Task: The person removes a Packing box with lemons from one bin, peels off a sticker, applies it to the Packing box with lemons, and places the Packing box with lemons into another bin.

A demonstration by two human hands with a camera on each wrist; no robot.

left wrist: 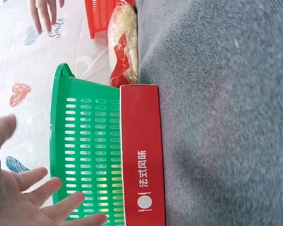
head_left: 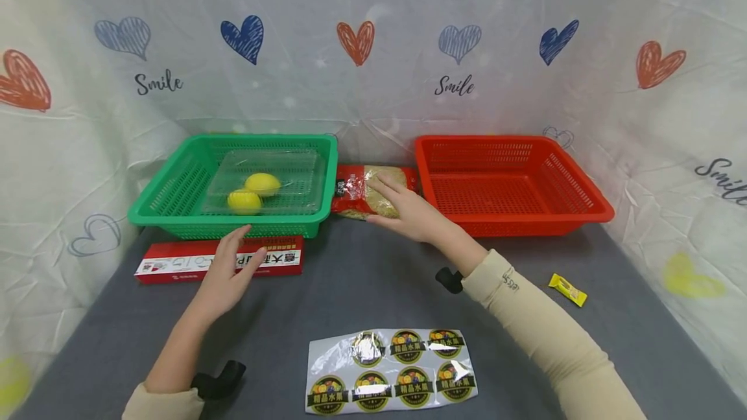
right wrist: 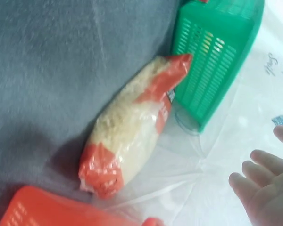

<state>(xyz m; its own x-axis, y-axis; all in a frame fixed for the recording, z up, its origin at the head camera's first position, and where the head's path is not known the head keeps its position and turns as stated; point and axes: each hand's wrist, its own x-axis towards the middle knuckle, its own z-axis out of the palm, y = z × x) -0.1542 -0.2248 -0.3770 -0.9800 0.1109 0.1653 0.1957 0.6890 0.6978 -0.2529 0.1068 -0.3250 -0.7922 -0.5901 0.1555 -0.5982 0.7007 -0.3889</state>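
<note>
My left hand [head_left: 224, 277] hovers over a long red and white printed box [head_left: 286, 263], fingers spread and holding nothing. The box lies along the front of a green plastic basket [head_left: 327, 177]. Inside that basket, two lemons [head_left: 262, 184] sit with a clear plastic tray [head_left: 292, 164]. My right hand [head_left: 414, 216] reaches over a clear and red bag of pale dry food [head_left: 353, 190], fingers extended. In the right wrist view the right hand [right wrist: 269, 188] is apart from the bag [right wrist: 127, 125], which lies on the cloth between the green basket and a red basket [head_left: 513, 218].
At the front of the grey cloth [head_left: 274, 329] lies a sheet of round fruit stickers [head_left: 391, 371]. A small yellow wrapped snack [head_left: 567, 290] is at the right, below the red basket. A white curtain with printed hearts [head_left: 397, 102] hangs behind and at both sides.
</note>
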